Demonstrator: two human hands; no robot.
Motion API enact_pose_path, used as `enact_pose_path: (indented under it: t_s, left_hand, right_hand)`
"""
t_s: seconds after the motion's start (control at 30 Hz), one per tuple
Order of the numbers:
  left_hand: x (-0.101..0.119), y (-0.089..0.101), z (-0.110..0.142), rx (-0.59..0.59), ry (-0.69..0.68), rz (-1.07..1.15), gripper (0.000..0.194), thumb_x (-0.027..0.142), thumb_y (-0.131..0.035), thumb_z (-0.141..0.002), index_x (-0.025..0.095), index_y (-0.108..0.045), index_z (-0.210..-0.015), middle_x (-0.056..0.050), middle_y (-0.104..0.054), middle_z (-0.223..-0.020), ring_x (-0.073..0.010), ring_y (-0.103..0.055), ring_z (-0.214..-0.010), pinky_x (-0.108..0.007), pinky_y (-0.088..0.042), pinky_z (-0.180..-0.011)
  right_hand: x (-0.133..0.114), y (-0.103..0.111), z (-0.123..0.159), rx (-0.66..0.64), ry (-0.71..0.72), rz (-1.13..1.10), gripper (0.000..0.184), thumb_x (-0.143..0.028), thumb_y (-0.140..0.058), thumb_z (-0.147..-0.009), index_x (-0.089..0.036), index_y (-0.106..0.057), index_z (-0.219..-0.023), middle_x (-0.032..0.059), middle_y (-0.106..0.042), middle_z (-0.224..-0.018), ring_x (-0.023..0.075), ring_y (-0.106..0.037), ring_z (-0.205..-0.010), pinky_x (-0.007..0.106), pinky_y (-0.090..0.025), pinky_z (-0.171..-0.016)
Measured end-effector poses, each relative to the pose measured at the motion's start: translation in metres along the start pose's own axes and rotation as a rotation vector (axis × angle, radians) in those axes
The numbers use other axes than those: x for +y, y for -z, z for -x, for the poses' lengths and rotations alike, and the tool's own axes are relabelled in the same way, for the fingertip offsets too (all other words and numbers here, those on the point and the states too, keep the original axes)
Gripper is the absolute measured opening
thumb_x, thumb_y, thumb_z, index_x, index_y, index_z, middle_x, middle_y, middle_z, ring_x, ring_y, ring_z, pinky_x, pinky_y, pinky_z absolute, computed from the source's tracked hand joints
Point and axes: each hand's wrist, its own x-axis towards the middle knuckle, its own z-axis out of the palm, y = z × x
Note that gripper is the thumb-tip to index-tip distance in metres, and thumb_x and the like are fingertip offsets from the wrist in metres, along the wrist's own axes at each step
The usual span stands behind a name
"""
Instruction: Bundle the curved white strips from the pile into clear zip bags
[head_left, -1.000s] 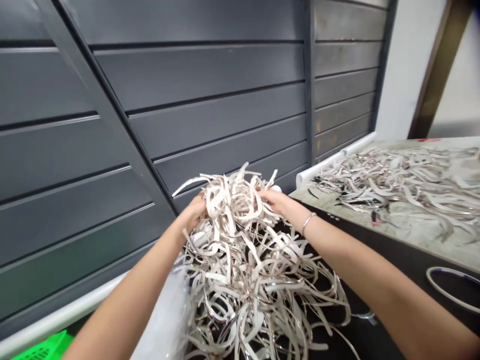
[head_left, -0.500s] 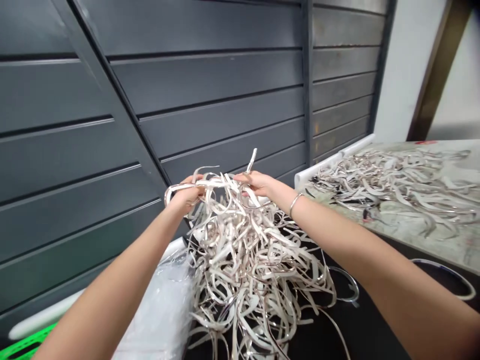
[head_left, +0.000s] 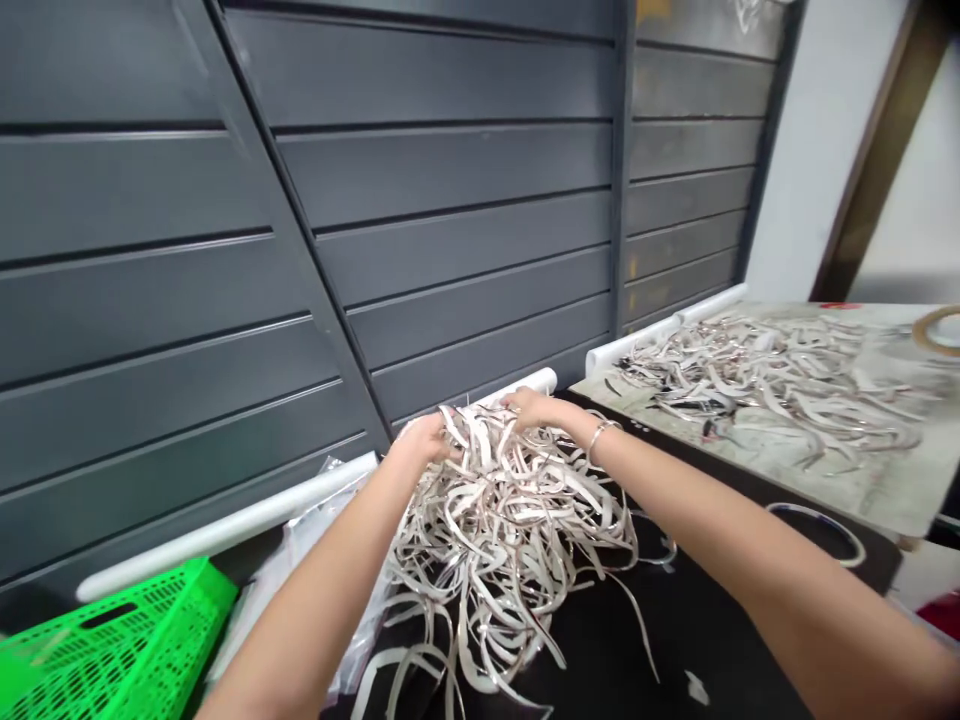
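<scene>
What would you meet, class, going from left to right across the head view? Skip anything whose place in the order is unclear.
Green basket → left hand → right hand → bracelet → pale hoop → tan ring. Left out: the tangled strips, which overlap both hands.

Right hand (head_left: 532,410): bare, slender in outline, the fingertips partly hidden at the grip
Right wrist (head_left: 576,422): ringed by a thin, rounded bracelet (head_left: 595,438), just behind the grip
Bracelet finish: silvery and glossy, catching bright highlights; clasp or engraving too small to tell
Right forearm (head_left: 697,510): bare from the bracelet backward, smooth-edged, broadening with distance from the grip
Left hand (head_left: 424,438): bare, slim, some fingers hidden at the grip
Left wrist (head_left: 403,462): bare, narrow, directly behind the grip
Left forearm (head_left: 322,590): bare, smooth-edged, widening away from the grip
</scene>
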Motion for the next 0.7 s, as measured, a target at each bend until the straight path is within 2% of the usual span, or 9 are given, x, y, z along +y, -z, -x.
enact_pose_path:
  t_s: [0.07,0.13,0.2,0.3,0.4,0.47,0.6,0.7]
  left_hand:
    - [-0.004,0.007,0.007,0.021,0.032,-0.075,0.026,0.029,-0.053,-0.088,0.014,-0.055,-0.109,-0.006,-0.06,-0.102,-0.0157,-0.061,-0.082,-0.033,-0.053,-0.069]
    - [0.0,0.018,0.015,0.038,0.049,-0.146,0.021,0.025,-0.054,-0.087,0.013,-0.056,-0.105,-0.005,-0.061,-0.098,-0.0146,-0.061,-0.079,-0.032,-0.053,-0.067]
    - [0.005,0.029,0.024,0.045,0.053,-0.217,0.016,0.018,-0.058,-0.084,0.012,-0.058,-0.098,-0.004,-0.062,-0.09,-0.0137,-0.061,-0.072,-0.03,-0.052,-0.064]
    - [0.011,0.036,0.036,0.063,-0.005,-0.311,0.016,0.011,-0.064,-0.074,0.014,-0.06,-0.089,-0.002,-0.063,-0.078,-0.0128,-0.06,-0.061,-0.024,-0.047,-0.054]
    - [0.011,0.032,0.043,0.069,-0.127,-0.378,0.016,0.013,-0.062,-0.072,0.019,-0.061,-0.087,0.001,-0.063,-0.07,-0.0081,-0.057,-0.052,-0.016,-0.037,-0.045]
    - [0.005,0.025,0.047,0.01,-0.15,-0.442,0.014,0.016,-0.058,-0.073,0.019,-0.063,-0.086,0.002,-0.063,-0.064,-0.0062,-0.054,-0.048,-0.014,-0.032,-0.041]
    - [-0.02,0.015,0.055,-0.245,0.017,-0.678,0.01,0.015,-0.063,-0.065,0.014,-0.068,-0.073,0.0,-0.06,-0.047,-0.0077,-0.045,-0.035,-0.016,-0.025,-0.034]
    - [-0.041,0.017,0.062,-0.368,0.103,-0.831,0.013,0.024,-0.068,-0.063,0.012,-0.069,-0.068,-0.001,-0.056,-0.041,-0.0079,-0.04,-0.031,-0.017,-0.023,-0.033]
  right_hand:
    - [0.014,0.009,0.019,0.05,0.044,0.06,0.054,-0.006,-0.075,-0.048,-0.017,-0.067,-0.1,0.012,-0.052,-0.121,0.0319,-0.053,-0.109,0.036,-0.04,-0.096]
    - [0.029,0.015,0.04,0.085,0.078,0.096,0.052,-0.015,-0.072,-0.061,-0.016,-0.062,-0.112,0.0135,-0.048,-0.126,0.0302,-0.049,-0.115,0.037,-0.037,-0.099]
    - [0.045,0.017,0.059,0.1,0.092,0.115,0.048,-0.021,-0.066,-0.07,-0.015,-0.058,-0.117,0.0141,-0.05,-0.123,0.0281,-0.05,-0.114,0.037,-0.04,-0.096]
    - [0.06,0.008,0.087,0.115,0.097,0.129,0.042,-0.023,-0.061,-0.076,-0.015,-0.057,-0.117,0.0124,-0.054,-0.118,0.0262,-0.052,-0.109,0.037,-0.045,-0.09]
    - [0.057,-0.018,0.124,0.143,0.117,0.147,0.038,-0.024,-0.058,-0.079,-0.017,-0.056,-0.116,0.0123,-0.053,-0.119,0.0255,-0.05,-0.111,0.038,-0.043,-0.093]
    - [0.047,-0.044,0.156,0.142,0.169,0.171,0.036,-0.027,-0.057,-0.081,-0.018,-0.057,-0.115,0.0128,-0.05,-0.123,0.0258,-0.046,-0.116,0.039,-0.037,-0.1]
    - [0.025,-0.099,0.216,-0.011,0.493,0.37,0.044,-0.03,-0.063,-0.079,-0.023,-0.052,-0.121,0.0109,-0.042,-0.134,0.0292,-0.036,-0.124,0.044,-0.031,-0.103]
    - [0.017,-0.124,0.238,-0.099,0.591,0.456,0.052,-0.04,-0.068,-0.075,-0.024,-0.05,-0.121,0.0115,-0.04,-0.134,0.0314,-0.032,-0.126,0.047,-0.028,-0.104]
